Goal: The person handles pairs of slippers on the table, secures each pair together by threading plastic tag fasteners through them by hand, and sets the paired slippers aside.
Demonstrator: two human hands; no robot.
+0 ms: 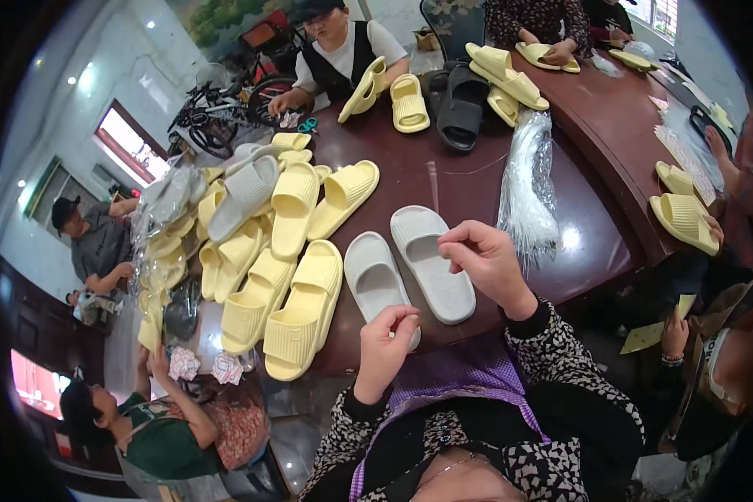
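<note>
A pair of light grey slide sandals lies on the dark red table in front of me, the left slide (375, 272) beside the right slide (437, 280). My left hand (385, 347) is closed in a pinch over the heel of the left slide. Over the right slide, near its strap opening, my right hand (487, 261) also pinches with thumb and forefinger. Whatever either pinch holds is too thin or small to make out. Right of the slides lies a bundle of thin white strands (529, 188) in clear plastic.
Yellow slides (303, 309) and a grey slide (244, 197) crowd the table's left side. Black slides (462, 107) stand at the far side, near green-handled scissors (308, 125). Other people sit around the table (468, 180), several handling yellow slides.
</note>
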